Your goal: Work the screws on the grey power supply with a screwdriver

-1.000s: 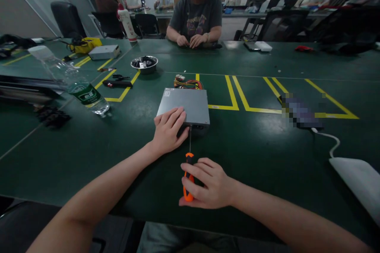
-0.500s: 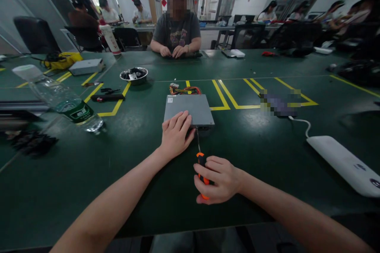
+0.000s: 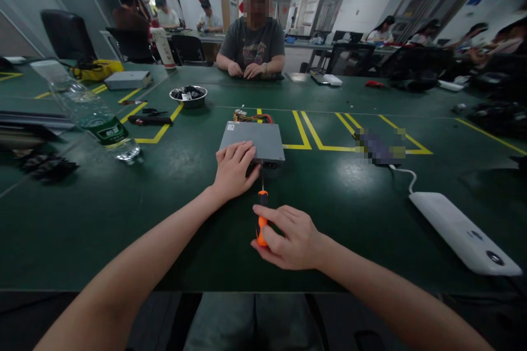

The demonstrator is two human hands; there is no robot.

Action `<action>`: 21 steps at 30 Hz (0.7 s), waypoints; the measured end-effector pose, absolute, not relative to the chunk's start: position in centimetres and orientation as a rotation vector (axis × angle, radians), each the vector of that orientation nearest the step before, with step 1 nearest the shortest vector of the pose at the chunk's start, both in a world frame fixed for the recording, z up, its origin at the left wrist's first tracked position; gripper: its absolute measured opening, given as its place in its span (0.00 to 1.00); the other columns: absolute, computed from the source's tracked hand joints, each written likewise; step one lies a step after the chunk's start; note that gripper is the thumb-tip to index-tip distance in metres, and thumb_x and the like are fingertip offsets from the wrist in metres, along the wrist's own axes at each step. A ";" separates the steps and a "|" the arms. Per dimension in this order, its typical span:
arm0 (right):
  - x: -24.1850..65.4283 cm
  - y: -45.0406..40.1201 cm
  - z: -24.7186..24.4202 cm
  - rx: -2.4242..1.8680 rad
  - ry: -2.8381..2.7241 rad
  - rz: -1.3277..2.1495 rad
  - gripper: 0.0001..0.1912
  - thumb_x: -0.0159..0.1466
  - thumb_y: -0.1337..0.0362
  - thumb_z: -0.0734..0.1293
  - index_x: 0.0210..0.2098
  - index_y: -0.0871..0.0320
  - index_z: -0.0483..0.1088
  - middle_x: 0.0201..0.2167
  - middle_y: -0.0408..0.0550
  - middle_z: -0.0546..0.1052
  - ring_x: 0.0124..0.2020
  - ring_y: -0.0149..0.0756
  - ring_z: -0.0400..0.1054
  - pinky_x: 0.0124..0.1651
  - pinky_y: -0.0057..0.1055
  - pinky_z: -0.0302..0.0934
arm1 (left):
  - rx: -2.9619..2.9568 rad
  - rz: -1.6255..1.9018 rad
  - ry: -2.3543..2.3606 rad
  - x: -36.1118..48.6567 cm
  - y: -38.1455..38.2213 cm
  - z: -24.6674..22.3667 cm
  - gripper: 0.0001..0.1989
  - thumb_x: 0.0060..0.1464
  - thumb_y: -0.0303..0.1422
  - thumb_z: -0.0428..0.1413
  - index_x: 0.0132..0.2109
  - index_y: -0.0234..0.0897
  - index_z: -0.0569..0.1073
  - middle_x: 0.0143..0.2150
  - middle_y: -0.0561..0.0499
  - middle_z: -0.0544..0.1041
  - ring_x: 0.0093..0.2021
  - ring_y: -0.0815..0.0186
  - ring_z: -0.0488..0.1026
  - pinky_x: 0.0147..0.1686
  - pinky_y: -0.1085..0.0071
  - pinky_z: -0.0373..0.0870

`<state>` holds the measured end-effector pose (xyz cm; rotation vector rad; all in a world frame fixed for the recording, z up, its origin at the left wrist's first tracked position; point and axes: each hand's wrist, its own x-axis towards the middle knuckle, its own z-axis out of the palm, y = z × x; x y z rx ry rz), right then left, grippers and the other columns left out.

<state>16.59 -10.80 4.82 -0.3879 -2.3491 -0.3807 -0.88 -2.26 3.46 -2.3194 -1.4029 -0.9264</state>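
Note:
A grey metal computer power supply lies on the green table, a bundle of coloured cables at its far side. My left hand grips its near left corner, fingers across the top and thumb by the front face. An orange and black screwdriver is held by its handle in my right hand, index finger and thumb around it. The shaft points away from me and reaches the front face of the power supply, near my left thumb. Its tip is too small to make out.
On the left are a tilted-looking water bottle, a black tool and a metal bowl of small parts. To the right, a phone is cabled to a white power bank. Another person sits opposite.
My right fingers have shifted around the screwdriver handle, and the handle shows a different side. My left hand keeps its place on the power supply. The whole view has moved a little.

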 end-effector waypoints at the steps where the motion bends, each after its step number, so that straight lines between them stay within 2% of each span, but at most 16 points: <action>1: 16.6 -10.9 4.8 -0.419 -2.356 -0.435 0.10 0.58 0.61 0.65 0.38 0.59 0.65 0.39 0.59 0.74 0.33 0.34 0.68 0.32 0.29 0.62 | -2.314 -0.922 -1.417 -0.8 -2.3 3.5 0.17 0.55 0.37 0.49 0.51 0.38 0.64 0.55 0.44 0.67 0.55 0.54 0.60 0.48 0.56 0.52; 4: 16.7 -11.2 4.9 -0.475 -2.358 -0.603 0.14 0.59 0.58 0.64 0.42 0.57 0.65 0.36 0.58 0.73 0.32 0.36 0.67 0.31 0.30 0.61 | -2.300 -0.931 -1.437 -0.6 -2.5 3.6 0.17 0.55 0.37 0.49 0.51 0.38 0.64 0.55 0.46 0.67 0.55 0.56 0.59 0.49 0.57 0.51; 6: 16.8 -11.2 4.8 -0.500 -2.337 -0.669 0.12 0.59 0.57 0.64 0.39 0.58 0.66 0.36 0.57 0.73 0.30 0.35 0.67 0.31 0.31 0.61 | -2.284 -0.936 -1.459 -0.5 -2.7 3.7 0.16 0.54 0.36 0.50 0.50 0.39 0.64 0.55 0.46 0.67 0.55 0.57 0.59 0.50 0.57 0.51; 11: 17.2 -11.3 4.1 -0.613 -2.299 -0.738 0.02 0.59 0.68 0.63 0.33 0.58 0.65 0.36 0.52 0.72 0.29 0.31 0.65 0.33 0.29 0.61 | -2.266 -0.902 -1.484 -0.5 -3.1 3.9 0.17 0.55 0.37 0.50 0.51 0.39 0.64 0.56 0.48 0.66 0.55 0.58 0.59 0.49 0.59 0.53; 21: 17.0 -11.5 4.4 -0.714 -2.239 -0.570 0.07 0.58 0.71 0.63 0.26 0.59 0.60 0.29 0.51 0.70 0.27 0.29 0.66 0.27 0.24 0.62 | -2.279 -0.876 -1.518 -0.6 -3.3 4.1 0.16 0.56 0.38 0.48 0.51 0.40 0.64 0.56 0.48 0.66 0.56 0.58 0.59 0.50 0.60 0.54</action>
